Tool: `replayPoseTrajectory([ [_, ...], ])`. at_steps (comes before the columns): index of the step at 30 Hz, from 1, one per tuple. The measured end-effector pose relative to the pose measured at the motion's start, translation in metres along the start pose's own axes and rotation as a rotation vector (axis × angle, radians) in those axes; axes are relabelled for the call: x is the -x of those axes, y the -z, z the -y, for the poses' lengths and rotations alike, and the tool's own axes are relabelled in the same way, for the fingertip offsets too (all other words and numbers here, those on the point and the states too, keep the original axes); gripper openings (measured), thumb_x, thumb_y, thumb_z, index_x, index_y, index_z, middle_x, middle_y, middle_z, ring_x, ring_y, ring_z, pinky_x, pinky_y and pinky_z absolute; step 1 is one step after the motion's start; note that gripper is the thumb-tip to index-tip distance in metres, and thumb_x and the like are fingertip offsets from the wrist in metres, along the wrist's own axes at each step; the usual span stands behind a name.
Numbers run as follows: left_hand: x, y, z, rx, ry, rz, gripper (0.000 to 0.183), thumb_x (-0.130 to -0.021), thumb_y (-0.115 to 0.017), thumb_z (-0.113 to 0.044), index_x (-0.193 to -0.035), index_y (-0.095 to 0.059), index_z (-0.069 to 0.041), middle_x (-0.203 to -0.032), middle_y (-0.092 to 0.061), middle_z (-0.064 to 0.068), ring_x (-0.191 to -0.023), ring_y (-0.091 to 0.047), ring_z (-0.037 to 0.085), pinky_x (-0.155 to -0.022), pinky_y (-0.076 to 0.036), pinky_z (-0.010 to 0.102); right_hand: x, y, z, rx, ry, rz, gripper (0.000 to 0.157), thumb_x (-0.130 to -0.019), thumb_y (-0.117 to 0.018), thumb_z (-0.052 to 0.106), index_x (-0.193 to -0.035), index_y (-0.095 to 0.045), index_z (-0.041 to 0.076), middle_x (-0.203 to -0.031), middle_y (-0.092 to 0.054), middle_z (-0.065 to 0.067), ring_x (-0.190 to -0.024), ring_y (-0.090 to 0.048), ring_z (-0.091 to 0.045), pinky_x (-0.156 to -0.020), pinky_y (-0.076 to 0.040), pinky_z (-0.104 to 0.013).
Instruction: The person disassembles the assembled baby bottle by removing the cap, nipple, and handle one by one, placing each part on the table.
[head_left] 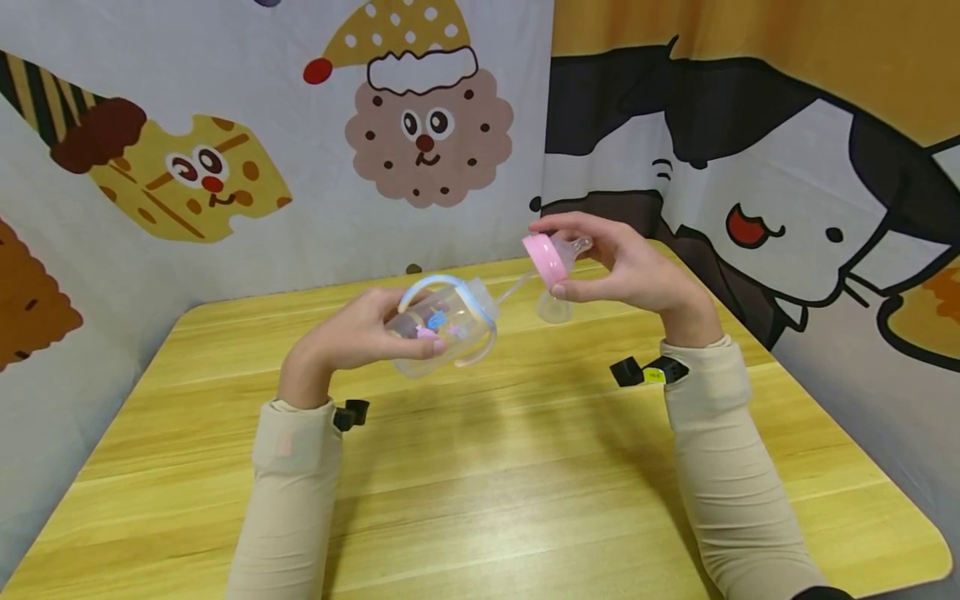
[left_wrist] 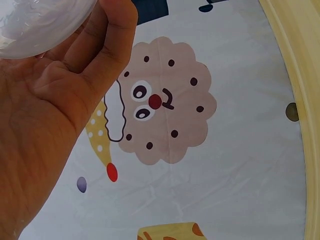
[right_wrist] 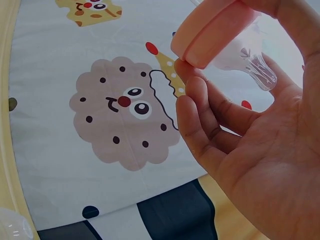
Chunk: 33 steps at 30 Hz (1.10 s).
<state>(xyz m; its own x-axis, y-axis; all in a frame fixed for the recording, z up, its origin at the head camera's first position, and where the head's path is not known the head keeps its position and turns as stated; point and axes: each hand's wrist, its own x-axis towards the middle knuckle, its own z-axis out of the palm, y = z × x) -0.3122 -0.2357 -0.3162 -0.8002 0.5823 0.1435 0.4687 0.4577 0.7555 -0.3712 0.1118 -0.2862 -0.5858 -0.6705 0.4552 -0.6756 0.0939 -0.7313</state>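
Okay, the left hand [head_left: 352, 335] has thumb and fingers curled round a clear bottle [head_left: 459, 327] over the table [head_left: 480, 500], its neck [head_left: 486, 297] tipped toward 2 o'clock. Up that way, the right hand [head_left: 633, 267] pinches a pink collar [head_left: 546, 259], opened just to its width, straw [head_left: 517, 287] trailing toward 8. Coming off or going on? Can't tell. If it's going on, I'd say steer the straw in, then square the collar. Clear cover [head_left: 553, 311] stands at the collar's 6 o'clock.
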Motion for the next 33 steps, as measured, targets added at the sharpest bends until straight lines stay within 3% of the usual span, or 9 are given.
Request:
replayPoseTrajectory([
  [4,0.0001,0.0000,-0.0001,0.007,0.005,0.004,0.033,-0.083,-0.076,-0.032,-0.112,-0.065,-0.022,-0.095,-0.068,0.004,-0.080,-0.065,0.022,-0.071,-0.056,0.039,-0.0008,0.0009,-0.0001,-0.008,-0.005,0.000,0.068,-0.076,-0.077,-0.003,-0.137,-0.050,0.010,-0.124,-0.056,-0.008,-0.104,-0.051,-0.026,-0.091,-0.043,-0.035],
  [15,-0.0003,-0.0002,0.0016,0.001,0.010,-0.002,0.034,-0.083,-0.077,-0.033,-0.113,-0.064,-0.023,-0.095,-0.069,0.005,-0.080,-0.065,0.021,-0.071,-0.056,0.039,-0.0008,0.0025,-0.0055,0.001,-0.013,-0.005,0.055,-0.077,-0.076,0.000,-0.126,-0.053,0.006,-0.116,-0.057,-0.010,-0.103,-0.052,-0.027,-0.090,-0.043,-0.039],
  [33,0.0002,-0.0009,0.0021,-0.019,0.012,-0.002,0.030,-0.083,-0.077,-0.034,-0.108,-0.065,-0.022,-0.091,-0.068,0.006,-0.076,-0.064,0.022,-0.068,-0.055,0.037,0.0004,0.0030,-0.0082,0.008,0.010,-0.024,0.053,-0.079,-0.074,-0.001,-0.128,-0.055,0.006,-0.123,-0.055,-0.009,-0.098,-0.052,-0.028,-0.086,-0.046,-0.034],
])
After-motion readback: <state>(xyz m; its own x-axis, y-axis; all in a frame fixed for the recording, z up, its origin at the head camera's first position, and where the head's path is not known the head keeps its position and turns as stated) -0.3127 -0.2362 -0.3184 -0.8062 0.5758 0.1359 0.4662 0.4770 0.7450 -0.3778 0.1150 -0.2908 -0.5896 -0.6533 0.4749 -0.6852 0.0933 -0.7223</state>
